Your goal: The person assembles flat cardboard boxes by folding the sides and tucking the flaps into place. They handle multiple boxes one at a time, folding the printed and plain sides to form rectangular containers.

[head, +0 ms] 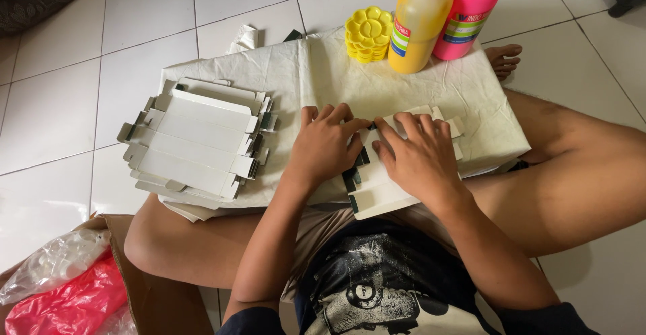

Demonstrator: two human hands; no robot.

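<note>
I sit cross-legged on a tiled floor with a low surface covered by a cream cloth (464, 93) over my lap. A flat white cardboard box blank (377, 194) lies on the cloth in front of me. My left hand (326, 143) rests palm down on its left part, fingers curled at a fold. My right hand (420, 157) presses flat on the blank's middle, fingers pointing up-left and touching the left hand's fingertips. Most of the blank is hidden under both hands.
A stack of several flat white box blanks (195, 143) sits on the cloth's left side. At the far edge stand a yellow flower-shaped palette stack (368, 33), a yellow bottle (418, 22) and a pink bottle (470, 12). A cardboard box with plastic bags (67, 284) is at lower left.
</note>
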